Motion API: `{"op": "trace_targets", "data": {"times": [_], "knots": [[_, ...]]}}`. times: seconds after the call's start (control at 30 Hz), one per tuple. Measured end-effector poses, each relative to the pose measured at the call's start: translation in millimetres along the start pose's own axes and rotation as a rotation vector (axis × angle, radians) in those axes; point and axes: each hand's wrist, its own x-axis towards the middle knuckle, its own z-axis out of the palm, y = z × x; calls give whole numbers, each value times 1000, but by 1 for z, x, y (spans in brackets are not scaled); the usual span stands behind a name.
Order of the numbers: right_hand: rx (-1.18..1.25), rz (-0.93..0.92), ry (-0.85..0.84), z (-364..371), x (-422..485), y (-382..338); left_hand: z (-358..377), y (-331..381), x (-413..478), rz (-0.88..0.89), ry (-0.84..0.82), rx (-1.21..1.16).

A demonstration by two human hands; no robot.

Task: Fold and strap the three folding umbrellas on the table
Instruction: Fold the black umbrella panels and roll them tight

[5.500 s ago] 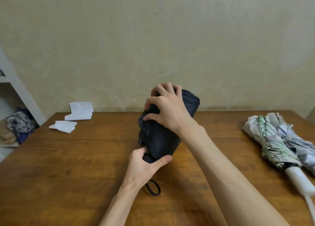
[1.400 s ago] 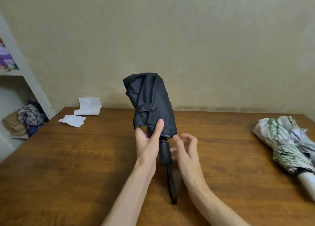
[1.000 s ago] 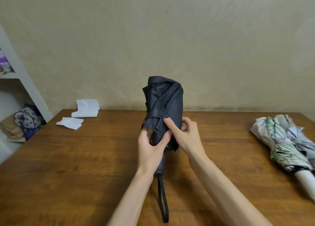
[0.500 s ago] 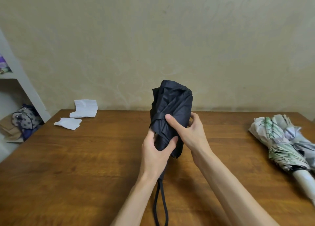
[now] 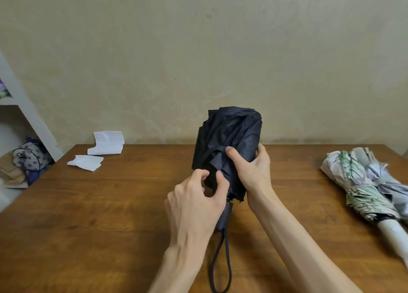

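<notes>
My left hand (image 5: 196, 204) is hiding most of the handle (image 5: 224, 218) of the black umbrella (image 5: 231, 133), and the wrist loop (image 5: 220, 266) is running off the bottom edge. I cannot tell whether the flap I'm pinching with curled fingers and thumb is the strap. My right hand (image 5: 251, 171) is gripping the canopy, thumb in front. I'm holding the umbrella roughly upright over the table (image 5: 110, 204). Two pale umbrellas (image 5: 362, 186) are lying far right, partly cut off.

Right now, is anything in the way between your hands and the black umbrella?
Nothing visible. The right hand grips the black umbrella around its folded canopy; the left hand pinches fabric near its lower edge. Both touch it directly.
</notes>
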Motion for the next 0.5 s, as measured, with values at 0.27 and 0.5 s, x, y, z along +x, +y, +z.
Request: {"op": "trace_targets", "data": {"times": [0.27, 0.5], "knots": [[-184, -133, -94, -1, -5, -1, 13, 31, 13, -86, -168, -285], [-1, -138, -357, 9, -21, -14, 12, 25, 40, -291, -320, -588]]}}
